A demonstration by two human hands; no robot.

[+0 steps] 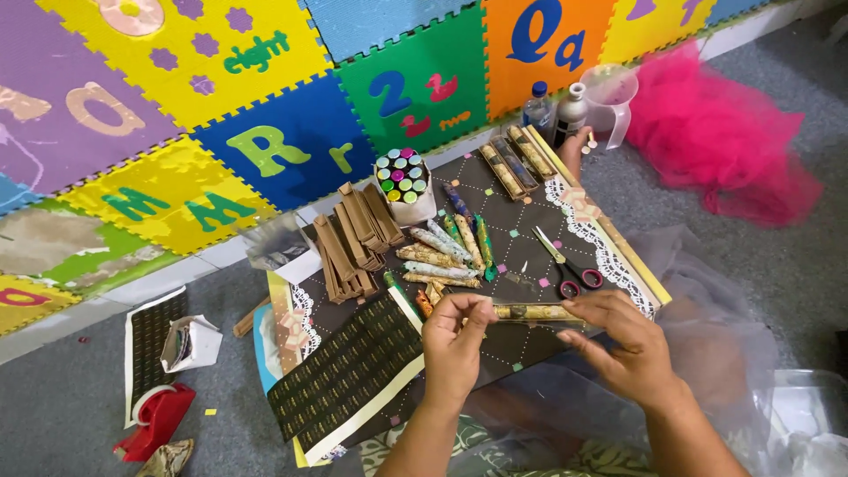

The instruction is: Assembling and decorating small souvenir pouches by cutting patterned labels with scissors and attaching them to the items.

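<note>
Both my hands hold a thin rolled paper tube (528, 312) in a clear wrap, level above a dark patterned board (521, 231). My left hand (453, 343) pinches its left end. My right hand (618, 340) grips the right end with fingers curled around it. Just beyond lie several more patterned paper rolls (439, 254) and a pair of scissors (565, 265) with dark red handles.
Brown folded pieces (353, 234) are stacked at the board's left, beside a box of coloured-cap markers (403, 181). A dark printed sheet (346, 375) lies front left. A red tape dispenser (155, 420) sits on the grey floor. Bottles (555, 110), a plastic jug and pink tulle (720, 132) stand far right against foam wall tiles.
</note>
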